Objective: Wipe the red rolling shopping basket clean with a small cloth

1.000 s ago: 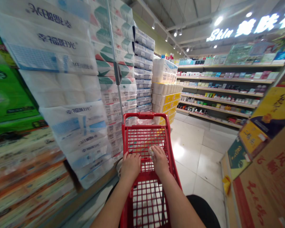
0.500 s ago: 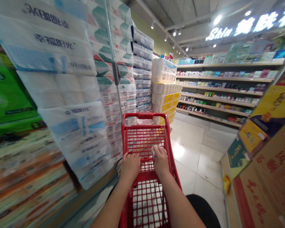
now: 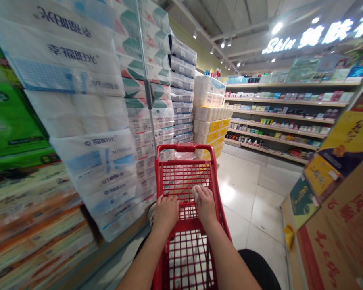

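We see paper packs [image 3: 87, 108] stacked left of the cart [image 3: 184, 148] and boxes [image 3: 345, 225] to its right. Ahead of the cart, toward the right, stand shelves [image 3: 293, 84].

The floor [image 3: 242, 181] is pale, shiny and tiled, and it shows through the mesh of a red cart [image 3: 187, 223]. Along the left, a low ledge [image 3: 124, 237] carries tall stacks of wrapped paper rolls [image 3: 87, 112]. At the back, long shelves [image 3: 290, 100] rise in several levels, with small boxes [image 3: 292, 96] in close rows and bottles [image 3: 290, 125] lower down.
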Demonstrator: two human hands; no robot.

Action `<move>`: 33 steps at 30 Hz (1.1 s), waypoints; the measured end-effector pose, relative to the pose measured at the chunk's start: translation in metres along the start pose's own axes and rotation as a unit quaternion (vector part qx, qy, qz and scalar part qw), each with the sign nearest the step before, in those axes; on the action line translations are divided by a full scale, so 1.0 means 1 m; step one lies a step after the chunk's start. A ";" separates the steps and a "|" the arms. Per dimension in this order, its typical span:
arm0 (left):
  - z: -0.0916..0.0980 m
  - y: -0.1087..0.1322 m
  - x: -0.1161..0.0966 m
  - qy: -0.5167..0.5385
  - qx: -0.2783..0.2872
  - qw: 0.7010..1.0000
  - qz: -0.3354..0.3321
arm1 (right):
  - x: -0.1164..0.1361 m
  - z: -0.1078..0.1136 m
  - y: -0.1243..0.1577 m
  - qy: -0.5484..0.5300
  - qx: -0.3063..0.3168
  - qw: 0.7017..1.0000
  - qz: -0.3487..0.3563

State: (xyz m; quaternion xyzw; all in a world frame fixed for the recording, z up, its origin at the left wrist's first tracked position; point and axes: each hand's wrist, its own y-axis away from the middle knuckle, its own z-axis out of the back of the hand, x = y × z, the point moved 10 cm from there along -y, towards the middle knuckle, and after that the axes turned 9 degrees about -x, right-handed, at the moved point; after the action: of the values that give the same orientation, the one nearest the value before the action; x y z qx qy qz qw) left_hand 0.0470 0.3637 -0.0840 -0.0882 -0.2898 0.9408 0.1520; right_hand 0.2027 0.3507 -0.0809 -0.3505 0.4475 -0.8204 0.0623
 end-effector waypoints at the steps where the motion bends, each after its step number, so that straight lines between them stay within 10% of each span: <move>1: 0.000 0.000 0.000 0.001 0.002 1.000 0.000 | -0.001 0.002 -0.001 0.005 -0.005 1.000 -0.006; 11: 0.000 0.000 -0.001 -0.007 0.002 1.000 -0.003 | 0.013 -0.020 0.008 -0.078 0.087 0.992 0.040; 21: 0.000 -0.001 -0.001 -0.005 0.012 1.000 0.002 | -0.027 0.028 -0.006 0.033 -0.089 0.994 -0.059; 28: 0.001 0.000 -0.001 -0.010 0.000 1.000 0.002 | 0.009 -0.017 0.007 -0.109 0.071 0.991 0.027; 33: 0.003 0.000 -0.001 -0.003 -0.001 1.000 0.001 | -0.003 -0.002 0.000 -0.062 0.015 0.998 -0.008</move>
State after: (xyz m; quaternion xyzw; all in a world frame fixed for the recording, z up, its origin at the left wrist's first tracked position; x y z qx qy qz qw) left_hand 0.0476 0.3621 -0.0817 -0.0858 -0.2910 0.9410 0.1498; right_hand 0.2034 0.3535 -0.0830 -0.4034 0.4274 -0.8042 0.0889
